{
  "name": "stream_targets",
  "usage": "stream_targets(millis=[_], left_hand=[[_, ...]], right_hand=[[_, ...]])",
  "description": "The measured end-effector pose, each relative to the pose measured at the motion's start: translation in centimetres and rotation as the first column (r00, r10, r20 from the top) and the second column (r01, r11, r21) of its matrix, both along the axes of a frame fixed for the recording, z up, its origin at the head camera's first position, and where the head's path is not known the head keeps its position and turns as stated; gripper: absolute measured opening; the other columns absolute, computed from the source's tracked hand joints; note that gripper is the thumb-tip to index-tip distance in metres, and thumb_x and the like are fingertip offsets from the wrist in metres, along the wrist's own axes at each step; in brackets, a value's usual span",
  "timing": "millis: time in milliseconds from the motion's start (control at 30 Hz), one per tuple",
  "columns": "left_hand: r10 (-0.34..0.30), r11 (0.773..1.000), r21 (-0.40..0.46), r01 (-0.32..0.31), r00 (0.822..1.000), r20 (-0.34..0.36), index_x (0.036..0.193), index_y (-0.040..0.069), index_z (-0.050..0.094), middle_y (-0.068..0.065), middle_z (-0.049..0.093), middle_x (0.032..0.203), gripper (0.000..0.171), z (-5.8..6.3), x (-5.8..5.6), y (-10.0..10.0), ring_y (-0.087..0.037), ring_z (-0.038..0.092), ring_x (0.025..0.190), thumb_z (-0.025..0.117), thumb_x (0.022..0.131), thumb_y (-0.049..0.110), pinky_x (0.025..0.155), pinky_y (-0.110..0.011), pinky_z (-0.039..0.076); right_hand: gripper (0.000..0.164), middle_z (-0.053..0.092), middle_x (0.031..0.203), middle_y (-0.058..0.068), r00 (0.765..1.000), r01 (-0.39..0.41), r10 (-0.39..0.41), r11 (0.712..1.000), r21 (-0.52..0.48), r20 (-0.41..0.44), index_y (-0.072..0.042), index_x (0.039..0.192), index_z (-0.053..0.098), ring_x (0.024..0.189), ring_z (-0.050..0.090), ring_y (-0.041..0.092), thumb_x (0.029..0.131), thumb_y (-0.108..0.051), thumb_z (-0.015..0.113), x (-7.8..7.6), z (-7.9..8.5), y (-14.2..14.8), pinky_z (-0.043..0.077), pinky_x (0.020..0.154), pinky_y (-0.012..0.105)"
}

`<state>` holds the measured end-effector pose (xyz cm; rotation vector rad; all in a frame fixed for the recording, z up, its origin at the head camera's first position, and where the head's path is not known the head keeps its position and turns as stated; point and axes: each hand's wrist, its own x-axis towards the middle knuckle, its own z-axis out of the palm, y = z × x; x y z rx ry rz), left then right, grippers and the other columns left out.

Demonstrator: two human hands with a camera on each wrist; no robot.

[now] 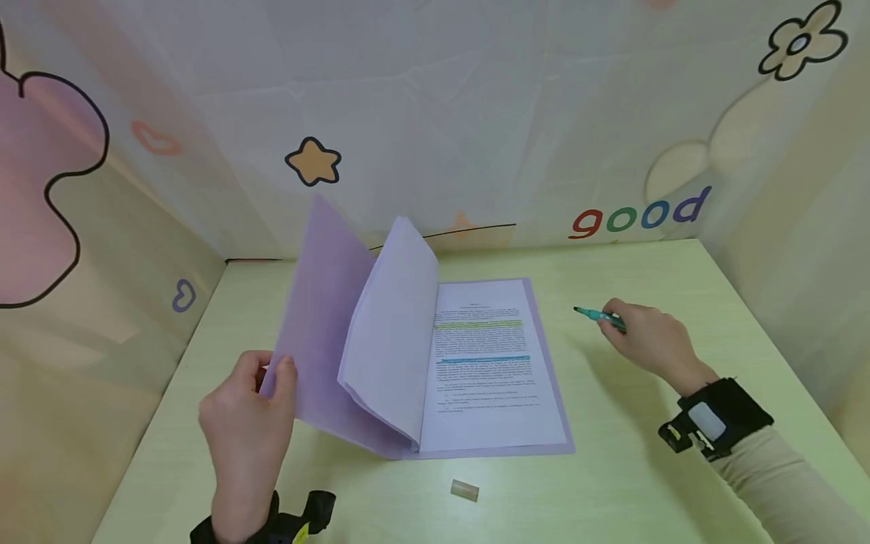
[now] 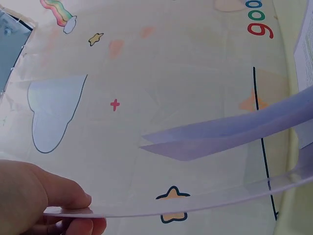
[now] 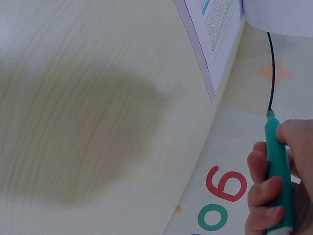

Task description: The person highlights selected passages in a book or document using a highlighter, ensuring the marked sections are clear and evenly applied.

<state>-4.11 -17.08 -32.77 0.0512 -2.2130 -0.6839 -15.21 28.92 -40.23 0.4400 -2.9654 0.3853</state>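
A lilac folder (image 1: 569,446) lies spread on the table with printed sheets inside. My left hand (image 1: 248,412) pinches the outer edge of its raised front cover (image 1: 322,325), thumb on one face and fingers on the other, as the left wrist view also shows. Several pages (image 1: 394,332) stand half turned beside that cover. The flat printed page (image 1: 482,423) bears a yellow-green band and a blue band across its text. To the right of the folder, my right hand (image 1: 652,340) grips a teal highlighter (image 3: 278,169), uncapped, its dark tip pointing toward the page.
A small grey-brown piece (image 1: 465,490) lies on the pale wooden table (image 1: 381,506) in front of the folder. Behind the table hangs a printed cloth (image 1: 476,151) with a star, a flower and the word "good". Cloth also lines both sides.
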Motion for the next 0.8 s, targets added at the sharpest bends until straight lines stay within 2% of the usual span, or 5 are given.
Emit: stream_targets(millis=[367, 600, 800], left_hand=[[-0.092, 0.996, -0.006, 0.092, 0.993, -0.074, 0.079, 0.004, 0.058, -0.003, 0.052, 0.053, 0.005, 0.4, -0.5, 3.4, -0.012, 0.042, 0.04, 0.059, 0.076, 0.008, 0.037, -0.033, 0.034], [-0.153, 0.988, -0.031, 0.151, 0.982, -0.111, 0.079, 0.003, 0.057, -0.003, 0.053, 0.056, 0.007, 0.8, -0.8, 5.9, -0.013, 0.046, 0.044, 0.052, 0.076, 0.006, 0.036, -0.032, 0.036], [-0.22, 0.974, -0.068, 0.216, 0.973, -0.067, 0.087, 0.001, 0.059, -0.004, 0.056, 0.066, 0.015, 1.2, -0.8, 8.2, -0.011, 0.052, 0.05, 0.051, 0.075, 0.005, 0.037, -0.027, 0.04]], right_hand=[[0.019, 0.047, 0.059, -0.002, 1.0, 0.007, -0.007, 1.0, -0.019, -0.014, -0.006, 0.096, 0.056, 0.045, 0.037, 0.013, 0.086, -0.023, 0.057, 0.1, 0.6, -0.2, 0.027, 0.036, 0.028], [0.017, 0.048, 0.059, -0.002, 0.999, 0.012, -0.013, 0.999, -0.036, -0.047, -0.006, 0.095, 0.056, 0.045, 0.037, 0.013, 0.086, -0.021, 0.057, 0.2, 0.8, 0.0, 0.027, 0.035, 0.029], [0.019, 0.051, 0.063, 0.001, 0.999, 0.031, -0.031, 0.999, -0.034, -0.012, -0.005, 0.096, 0.056, 0.048, 0.039, 0.014, 0.087, -0.021, 0.057, 0.3, 0.9, 0.2, 0.03, 0.036, 0.029]])
